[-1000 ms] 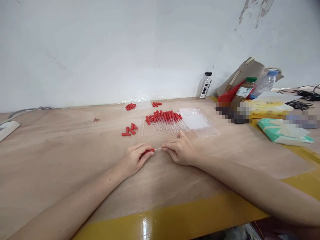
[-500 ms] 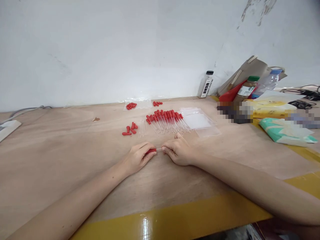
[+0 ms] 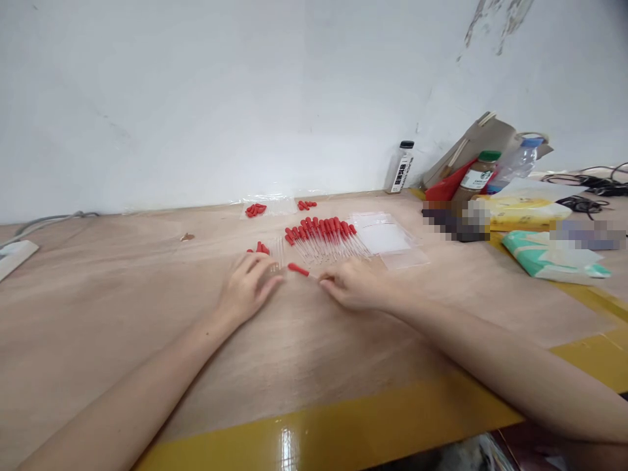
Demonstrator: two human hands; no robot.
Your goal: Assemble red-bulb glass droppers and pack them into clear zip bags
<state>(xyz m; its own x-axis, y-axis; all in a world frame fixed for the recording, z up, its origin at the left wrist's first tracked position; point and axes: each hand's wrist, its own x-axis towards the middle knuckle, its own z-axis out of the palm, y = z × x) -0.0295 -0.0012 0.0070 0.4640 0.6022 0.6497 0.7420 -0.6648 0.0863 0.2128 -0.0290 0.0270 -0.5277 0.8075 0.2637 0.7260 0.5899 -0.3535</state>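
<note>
My right hand (image 3: pixel 352 282) pinches a glass dropper by its thin tube, and the dropper's red rubber bulb (image 3: pixel 298 269) points left. My left hand (image 3: pixel 249 286) is apart from the dropper, its thumb and fingers spread with nothing visible between them. Just beyond the left fingertips lie several loose red bulbs (image 3: pixel 261 248), partly hidden by that hand, and a few bare glass tubes (image 3: pixel 280 247). Several droppers with red bulbs (image 3: pixel 324 230) lie in a row behind my right hand.
Clear plastic bags (image 3: pixel 377 234) lie right of the row. More red bulbs (image 3: pixel 256 210) sit near the wall. To the right stand a black-capped bottle (image 3: pixel 402 167), a green-capped bottle (image 3: pixel 479 176) and a tissue pack (image 3: pixel 549 256). A power strip (image 3: pixel 17 256) is far left.
My left hand has let go of the dropper's red bulb and moved left and away toward the loose bulbs. The dropper, in my right hand, is now tilted and slightly farther from me.
</note>
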